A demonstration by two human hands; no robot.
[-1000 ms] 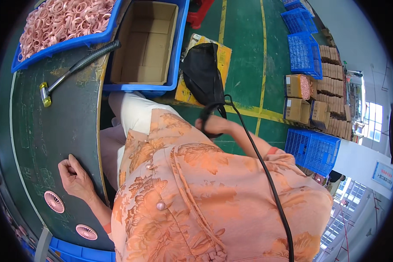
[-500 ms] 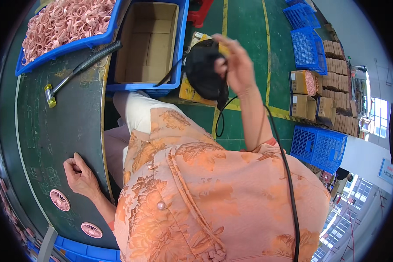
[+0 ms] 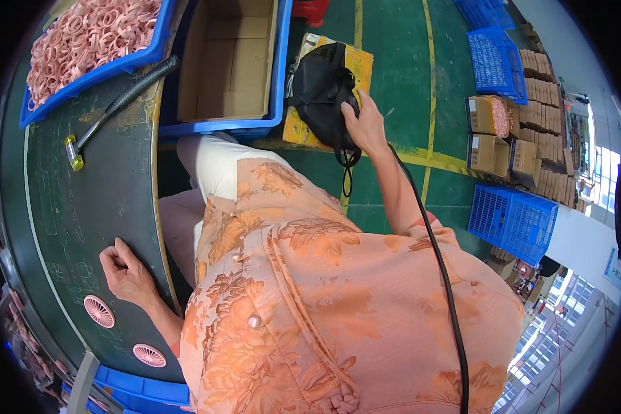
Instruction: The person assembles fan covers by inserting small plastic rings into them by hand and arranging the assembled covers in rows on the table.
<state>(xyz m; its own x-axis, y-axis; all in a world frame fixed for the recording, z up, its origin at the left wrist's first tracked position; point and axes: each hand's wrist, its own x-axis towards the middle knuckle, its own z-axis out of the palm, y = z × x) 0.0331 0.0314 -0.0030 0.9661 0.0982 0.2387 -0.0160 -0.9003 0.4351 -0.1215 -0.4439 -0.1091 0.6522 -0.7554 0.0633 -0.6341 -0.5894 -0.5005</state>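
Observation:
My right hand (image 3: 367,127) is at the right edge of a black mesh bag (image 3: 317,93), its thumb and fingers closing on the fabric. The bag, with loose straps, lies on a yellow box (image 3: 360,63). A black cable (image 3: 440,265) runs from near that hand down across my side. My left hand (image 3: 127,277) rests on the dark worktable (image 3: 107,214) with its fingers curled in, nothing showing in them. Close to it on the tabletop lie two round pink slotted covers, one nearer (image 3: 99,312) and one by the table's end (image 3: 149,355).
A hammer (image 3: 121,103) with a yellow-faced head lies on the table beside a blue tray of pink rings (image 3: 93,83). A blue crate (image 3: 217,127) lined with cardboard stands at the table's edge. Blue crates (image 3: 514,221) and cartons (image 3: 488,152) stand to the right.
My right hand has come down from above the bag, where it was blurred and open, onto the bag's edge. The view has shifted slightly; my left hand stays put on the table.

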